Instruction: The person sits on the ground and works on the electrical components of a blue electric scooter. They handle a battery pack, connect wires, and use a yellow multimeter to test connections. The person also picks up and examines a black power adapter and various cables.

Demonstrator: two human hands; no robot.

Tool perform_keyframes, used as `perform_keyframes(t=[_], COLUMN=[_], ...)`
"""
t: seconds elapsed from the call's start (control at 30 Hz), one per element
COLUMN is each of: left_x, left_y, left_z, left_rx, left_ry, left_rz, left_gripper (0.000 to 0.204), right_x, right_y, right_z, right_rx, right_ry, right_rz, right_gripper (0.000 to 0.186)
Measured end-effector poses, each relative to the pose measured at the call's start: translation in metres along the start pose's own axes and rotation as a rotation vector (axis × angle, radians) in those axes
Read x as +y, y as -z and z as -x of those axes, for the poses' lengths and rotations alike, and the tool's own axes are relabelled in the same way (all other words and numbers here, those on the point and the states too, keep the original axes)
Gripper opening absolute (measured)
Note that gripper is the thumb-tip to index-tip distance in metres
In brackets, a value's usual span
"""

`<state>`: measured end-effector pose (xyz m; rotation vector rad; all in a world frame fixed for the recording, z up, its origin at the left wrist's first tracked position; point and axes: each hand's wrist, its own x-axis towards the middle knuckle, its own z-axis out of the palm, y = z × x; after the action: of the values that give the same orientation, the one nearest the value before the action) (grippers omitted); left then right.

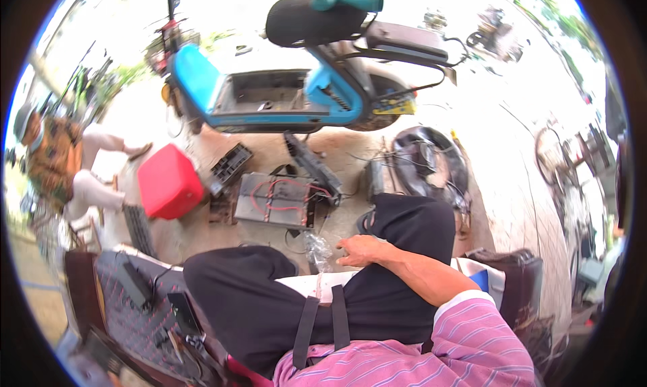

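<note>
My right hand [356, 251] reaches over my right thigh, its fingers loosely bent and apart, with nothing visible in them. Just left of it lies a crumpled clear plastic bag [317, 251] between my knees. Beyond the bag rests a grey battery pack [259, 205] with looped red wires on top. Beside that pack are a black slatted part [229, 168] and a long dark panel [317, 171], tilted. My left hand is not in view.
A blue-black scooter [195, 80] stands opposite. A red box [168, 181] is near a seated person [50, 158] at left. A tyre [457, 171] and wires lie at right. Tools and a phone [183, 313] rest on the quilted seat [121, 296] beside me.
</note>
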<state>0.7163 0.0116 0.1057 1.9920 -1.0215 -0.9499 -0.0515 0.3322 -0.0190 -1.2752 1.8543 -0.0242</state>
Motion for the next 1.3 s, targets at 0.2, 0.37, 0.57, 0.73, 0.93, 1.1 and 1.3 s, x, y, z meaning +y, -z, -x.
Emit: perform_keyframes(t=[0.2, 0.37, 0.57, 0.73, 0.93, 1.1, 1.3], left_x=[-0.034, -0.035, -0.022, -0.003, 0.082, 0.162, 0.202], left_y=[-0.066, -0.089, -0.091, -0.073, -0.178, -0.350, -0.505], left_z=[-0.003, -0.002, -0.003, -0.003, 0.060, 0.185, 0.346], left_rx=[-0.060, -0.074, -0.045, -0.016, -0.261, -0.639, -1.196], left_ry=[0.111, 0.136, 0.127, 0.056, -0.298, -0.619, -0.671], left_rz=[-0.280, -0.409, -0.494, -0.515, -0.220, 0.004, 0.147], left_gripper=[0.051, 0.052, 0.054, 0.056, 0.049, 0.034, 0.028], right_x=[0.022, 0.025, 0.026, 0.029, 0.037, 0.032, 0.034], right_y=[-0.019, -0.021, -0.017, -0.019, -0.017, -0.009, -0.009], right_z=[0.007, 0.007, 0.000, 0.000, 0.001, 0.003, 0.001], right_rx=[0.034, 0.012, -0.003, 0.080, 0.091, 0.085, 0.150], right_ry=[-0.054, -0.081, -0.054, 0.008, 0.044, 0.059, 0.035], right_rz=[-0.103, -0.115, -0.153, -0.191, -0.175, -0.167, -0.162], right_gripper=[0.062, 0.059, 0.060, 0.054, 0.053, 0.053, 0.040])
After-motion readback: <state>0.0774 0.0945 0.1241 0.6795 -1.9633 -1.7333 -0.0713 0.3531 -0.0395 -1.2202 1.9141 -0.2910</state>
